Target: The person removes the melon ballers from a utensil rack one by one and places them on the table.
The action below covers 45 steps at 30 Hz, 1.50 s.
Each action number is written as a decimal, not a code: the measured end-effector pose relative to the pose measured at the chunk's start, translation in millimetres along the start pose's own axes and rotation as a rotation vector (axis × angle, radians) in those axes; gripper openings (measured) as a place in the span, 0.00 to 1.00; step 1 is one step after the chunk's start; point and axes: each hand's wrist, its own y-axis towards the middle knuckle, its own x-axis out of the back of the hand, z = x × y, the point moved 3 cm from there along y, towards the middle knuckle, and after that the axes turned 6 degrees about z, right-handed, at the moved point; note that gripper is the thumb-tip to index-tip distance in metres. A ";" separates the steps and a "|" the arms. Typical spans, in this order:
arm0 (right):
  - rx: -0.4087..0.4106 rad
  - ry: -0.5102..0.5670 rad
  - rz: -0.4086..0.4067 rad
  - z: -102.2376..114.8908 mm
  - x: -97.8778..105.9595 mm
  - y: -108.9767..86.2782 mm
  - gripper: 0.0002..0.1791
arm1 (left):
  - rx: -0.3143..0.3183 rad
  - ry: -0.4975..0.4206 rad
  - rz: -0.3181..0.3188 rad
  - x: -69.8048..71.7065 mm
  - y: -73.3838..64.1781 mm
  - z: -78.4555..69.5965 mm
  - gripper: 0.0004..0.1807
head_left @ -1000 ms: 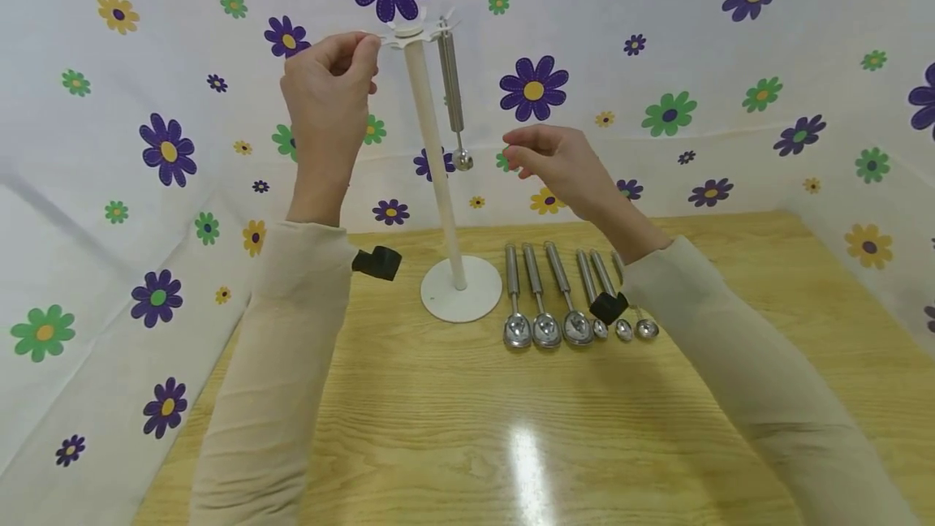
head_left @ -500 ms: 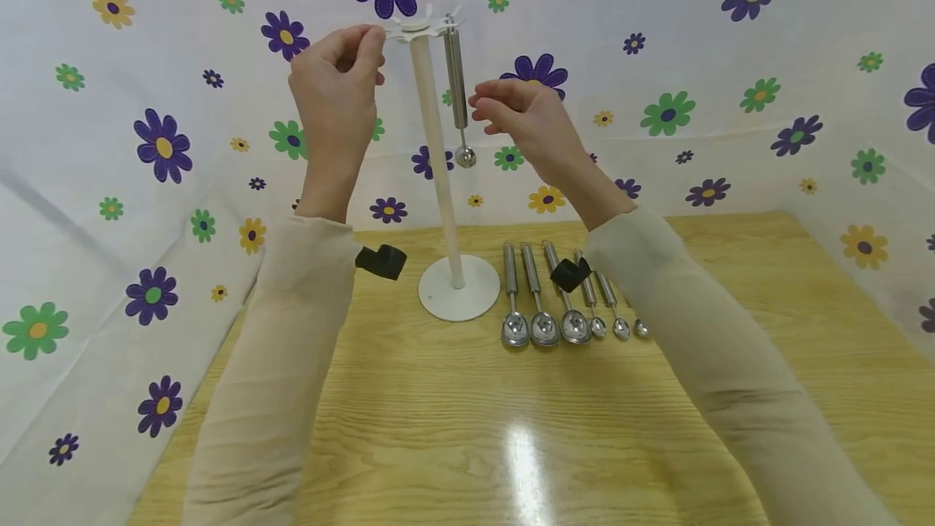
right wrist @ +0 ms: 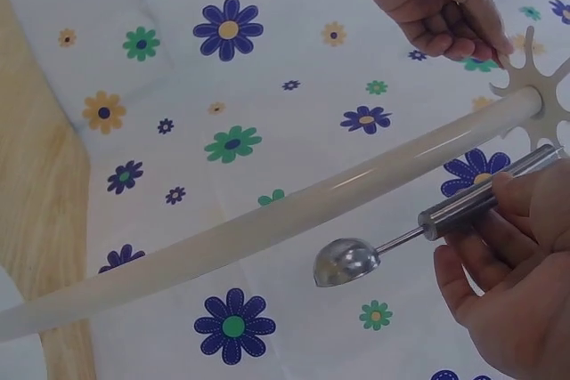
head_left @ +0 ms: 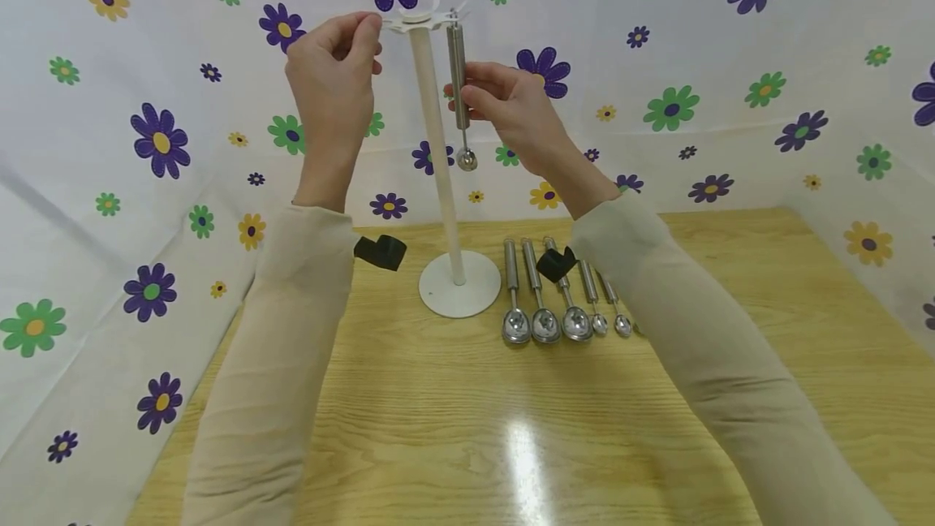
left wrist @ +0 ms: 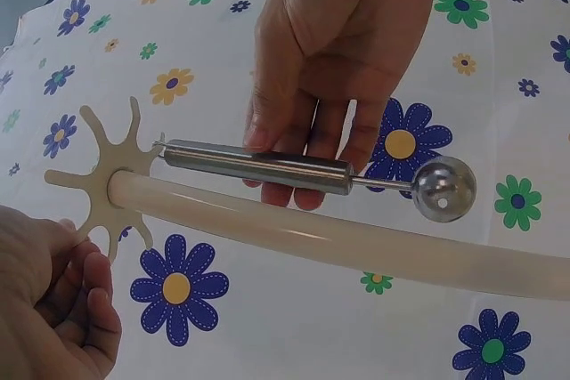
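Observation:
A white stand [head_left: 437,136] has a star-shaped top of curved hooks [left wrist: 113,165]. My left hand [head_left: 332,75] pinches the tip of one hook between thumb and fingers. From a hook on the right side hangs a steel melon baller [head_left: 456,63], handle up and small round bowl [left wrist: 443,189] down. My right hand [head_left: 522,116] grips its handle from the right, thumb on the near side and fingers behind. In the right wrist view, the upper handle is partly covered by the right hand [right wrist: 525,264].
The stand's round white base [head_left: 438,299] rests on a wooden table [head_left: 409,412]. Right of it lie larger steel scoops [head_left: 515,327] and smaller ones [head_left: 599,323] in a row, partly hidden by the right sleeve. A flower-print cloth [head_left: 694,47] hangs behind.
My right hand has moved left and up to the hanging melon baller and taken hold of its handle. The left hand keeps its pinch on the hook.

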 end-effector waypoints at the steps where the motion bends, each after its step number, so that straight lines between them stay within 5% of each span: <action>1: 0.000 -0.002 0.002 0.7 -0.1 0.0 0.21 | 0.003 0.000 -0.002 0.5 0.1 0.4 0.15; 13: -0.028 -0.088 0.087 17.3 17.4 -7.0 0.14 | 0.017 -0.019 0.014 3.7 3.4 6.8 0.16; 22: -0.052 -0.086 0.027 23.5 42.0 -20.7 0.13 | 0.012 -0.054 0.026 7.4 4.6 10.1 0.15; 35: -0.288 -0.332 0.010 -14.3 96.3 -99.1 0.18 | 0.003 -0.106 0.099 10.7 7.1 14.6 0.14; 45: -0.387 -0.283 -0.056 -45.0 136.5 -156.5 0.14 | 0.023 -0.109 0.110 10.9 6.6 13.0 0.14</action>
